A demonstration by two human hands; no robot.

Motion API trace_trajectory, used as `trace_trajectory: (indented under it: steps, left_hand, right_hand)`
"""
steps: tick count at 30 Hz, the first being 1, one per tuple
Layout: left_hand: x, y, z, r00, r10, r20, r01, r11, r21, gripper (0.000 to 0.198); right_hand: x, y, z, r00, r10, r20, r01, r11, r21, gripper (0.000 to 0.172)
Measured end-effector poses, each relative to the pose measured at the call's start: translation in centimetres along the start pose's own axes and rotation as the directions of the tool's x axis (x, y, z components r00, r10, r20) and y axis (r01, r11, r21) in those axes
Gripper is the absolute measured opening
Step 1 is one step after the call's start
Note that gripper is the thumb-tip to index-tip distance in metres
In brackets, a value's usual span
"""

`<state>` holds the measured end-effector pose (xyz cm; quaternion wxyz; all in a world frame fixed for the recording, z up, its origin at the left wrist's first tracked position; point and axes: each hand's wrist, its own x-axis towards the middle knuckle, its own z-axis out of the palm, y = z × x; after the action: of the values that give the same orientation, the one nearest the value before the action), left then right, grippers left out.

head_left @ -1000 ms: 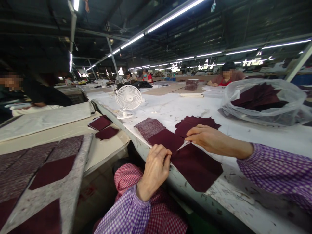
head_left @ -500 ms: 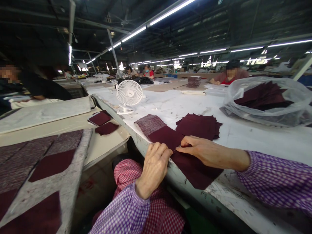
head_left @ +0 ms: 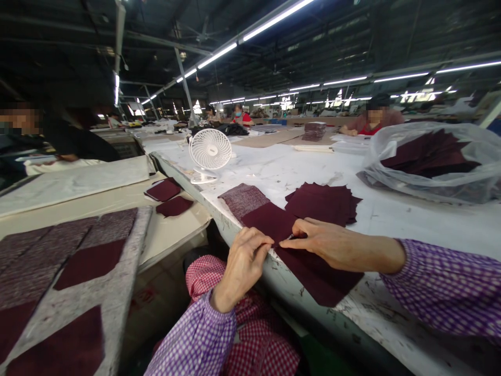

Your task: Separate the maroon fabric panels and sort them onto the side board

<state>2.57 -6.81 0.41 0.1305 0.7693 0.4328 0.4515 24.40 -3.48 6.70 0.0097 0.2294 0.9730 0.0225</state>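
A maroon fabric piece (head_left: pixel 270 218) with a speckled end (head_left: pixel 243 200) lies at the near edge of the white-topped table. My left hand (head_left: pixel 243 261) is closed in a pinch at its edge, thumb and forefinger together. Close by, my right hand (head_left: pixel 332 245) is closed, with thumb and forefinger on the same seam-like line of the fabric. Below that line, a plain maroon panel (head_left: pixel 324 282) spreads under my right hand toward the table edge. Exactly what sits between the fingertips is too small to tell. Behind my right hand lies a fanned stack of maroon pieces (head_left: pixel 323 202).
A white clip fan (head_left: pixel 210 150) stands on the table (head_left: pixel 270 162). At the right sits a clear plastic bag (head_left: pixel 438 185) of maroon pieces. On the left, a lower board (head_left: pixel 133 261) carries speckled and maroon panels. Co-workers sit farther off.
My left hand has turned and its fingers have straightened into a pinch at the fabric edge. My right hand stays nearly in place, its forefinger slightly closer to the left hand.
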Motion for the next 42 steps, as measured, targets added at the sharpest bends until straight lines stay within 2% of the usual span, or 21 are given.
trace_trajectory:
  steps: [5, 7, 9, 12, 14, 16, 19, 20, 22, 24, 25, 26, 28, 31, 32, 33, 35, 37, 38, 40, 42]
  left_hand:
    - [0.0, -0.1, 0.1, 0.999, -0.010, -0.042, 0.010, 1.000, 0.009, 0.016]
    - [0.0, 0.0, 0.0, 0.995, 0.007, -0.101, -0.004, 1.000, 0.028, 0.015]
    - [0.0, 0.0, -0.2, 0.991, 0.032, -0.133, -0.025, 0.998, 0.053, 0.014]
    - [0.2, -0.2, -0.4, 0.997, 0.070, -0.030, -0.067, 0.994, 0.086, 0.009]
    - [0.5, -0.3, -0.5, 0.995, 0.077, 0.063, -0.086, 0.987, 0.137, 0.016]
    - [0.8, -0.3, -0.5, 0.990, 0.073, 0.121, -0.098, 0.973, 0.211, 0.021]
    - [1.4, 0.2, -0.4, 0.984, 0.067, 0.167, -0.120, 0.937, 0.328, 0.023]
    - [1.6, 0.5, -0.2, 0.982, 0.064, 0.175, -0.126, 0.921, 0.369, 0.023]
    - [2.0, 1.0, 0.1, 0.981, 0.056, 0.183, -0.134, 0.886, 0.444, 0.024]
    - [2.5, 1.5, 0.7, 0.981, 0.040, 0.190, -0.130, 0.862, 0.490, 0.025]
    - [2.7, 1.6, 0.9, 0.980, 0.026, 0.195, -0.123, 0.856, 0.503, 0.024]
    - [2.9, 1.7, 1.2, 0.980, 0.009, 0.198, -0.112, 0.850, 0.515, 0.023]
    - [3.3, 1.8, 1.8, 0.979, -0.026, 0.200, -0.090, 0.832, 0.547, 0.018]
    - [3.7, 1.9, 2.4, 0.977, -0.052, 0.207, -0.087, 0.790, 0.607, 0.013]
    - [3.8, 2.0, 2.6, 0.976, -0.052, 0.213, -0.095, 0.776, 0.623, 0.013]
    - [4.0, 2.0, 2.7, 0.974, -0.049, 0.219, -0.105, 0.765, 0.635, 0.013]
    - [4.2, 1.9, 2.8, 0.973, -0.036, 0.228, -0.123, 0.758, 0.641, 0.015]
    - [4.4, 1.7, 2.7, 0.978, -0.034, 0.206, -0.099, 0.793, 0.601, 0.017]
    - [4.5, 1.4, 2.5, 0.984, -0.056, 0.171, -0.048, 0.833, 0.552, 0.016]
    - [4.8, 0.6, 2.0, 0.981, -0.174, 0.082, 0.134, 0.924, 0.358, 0.016]
    - [5.0, -0.4, 1.4, 0.941, -0.339, 0.027, 0.337, 0.940, 0.058, 0.014]
  right_hand:
    - [0.7, -0.3, -0.2, 1.000, 0.018, 0.017, -0.017, 0.997, -0.072, 0.068]
    - [0.9, 0.3, -0.5, 0.999, 0.013, 0.038, -0.013, 1.000, 0.001, 0.058]
    - [0.9, 1.4, -0.5, 0.998, 0.064, 0.018, -0.065, 0.989, 0.132, 0.045]
    - [0.7, 2.9, 0.1, 0.968, 0.242, -0.062, -0.223, 0.950, 0.219, 0.034]
    - [0.7, 3.5, 0.6, 0.949, 0.311, -0.049, -0.290, 0.925, 0.244, 0.034]
    - [0.7, 3.8, 0.5, 0.958, 0.284, 0.032, -0.279, 0.903, 0.326, 0.031]
    - [0.6, 4.7, -0.5, 0.980, 0.158, 0.118, -0.195, 0.868, 0.457, 0.025]
    - [0.4, 5.3, -1.0, 0.984, 0.138, 0.114, -0.176, 0.861, 0.478, 0.026]
    - [-0.3, 7.2, -1.6, 0.979, 0.193, 0.062, -0.198, 0.850, 0.489, 0.028]
    - [-1.1, 9.7, -1.7, 0.941, 0.337, -0.020, -0.286, 0.828, 0.482, 0.029]
    - [-1.5, 11.0, -1.5, 0.906, 0.420, -0.049, -0.350, 0.809, 0.472, 0.029]
    - [-1.8, 12.2, -1.2, 0.856, 0.511, -0.080, -0.428, 0.786, 0.446, 0.029]
    - [-2.0, 14.3, -0.4, 0.723, 0.677, -0.141, -0.595, 0.712, 0.372, 0.028]
    - [-1.6, 16.1, 0.7, 0.519, 0.833, -0.191, -0.771, 0.553, 0.316, 0.028]
    - [-1.4, 16.4, 0.9, 0.475, 0.859, -0.190, -0.799, 0.512, 0.315, 0.029]
    - [-1.2, 16.6, 1.2, 0.451, 0.872, -0.192, -0.815, 0.490, 0.310, 0.032]
    - [-0.9, 16.6, 1.6, 0.448, 0.864, -0.228, -0.821, 0.499, 0.277, 0.038]
    - [-0.7, 16.2, 1.7, 0.476, 0.819, -0.320, -0.812, 0.549, 0.198, 0.042]
    - [-0.5, 15.9, 1.6, 0.491, 0.782, -0.384, -0.802, 0.578, 0.153, 0.040]
    - [-0.2, 14.8, 1.2, 0.521, 0.685, -0.510, -0.755, 0.648, 0.099, 0.033]
    - [0.5, 13.1, 0.4, 0.561, 0.570, -0.600, -0.638, 0.760, 0.125, 0.026]
